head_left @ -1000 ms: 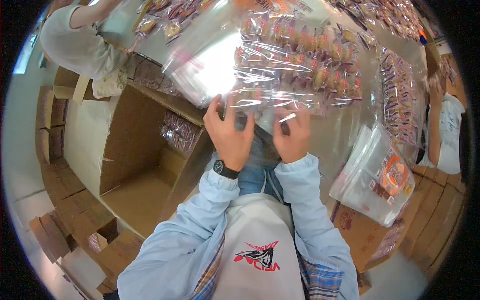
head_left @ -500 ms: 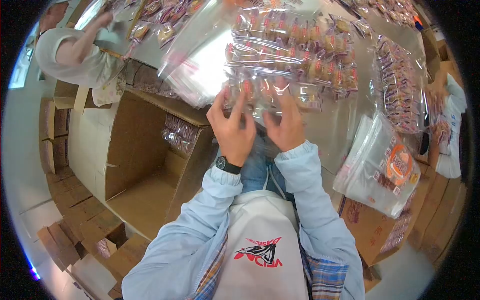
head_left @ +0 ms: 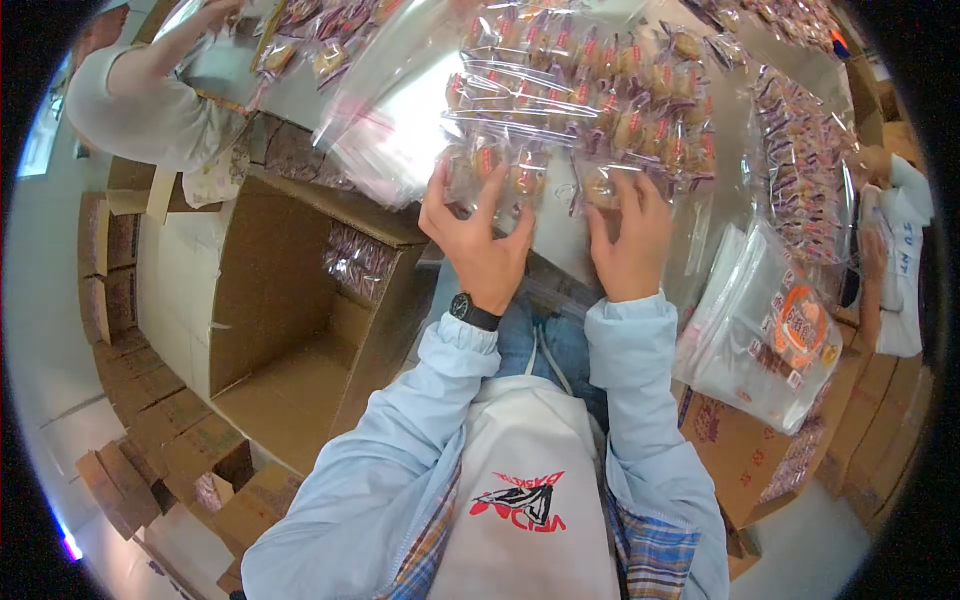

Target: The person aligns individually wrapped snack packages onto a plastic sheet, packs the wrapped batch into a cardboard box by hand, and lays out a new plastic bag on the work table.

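Observation:
My left hand [head_left: 475,240], with a black watch at the wrist, curls its fingers and thumb around a few individually wrapped pastries [head_left: 487,165] at the table's near side. My right hand [head_left: 632,240] pinches another wrapped pastry [head_left: 598,188] between thumb and fingers, a small gap to the right of the first ones. Just beyond both hands lie rows of the same wrapped pastries [head_left: 580,95], with shiny clear plastic over them. A stack of clear plastic bags [head_left: 385,130] lies left of these rows.
An open cardboard box [head_left: 290,300] stands at my left, with packets inside. Printed clear bags [head_left: 765,330] lie at right, near a filled bag [head_left: 800,165]. One co-worker [head_left: 150,110] works at upper left; another person's arm [head_left: 872,250] shows at right.
My right hand has moved right, away from my left, and now has a wrapped pastry in its fingers. My left hand has shifted slightly right. The upper-left co-worker's arm has moved up.

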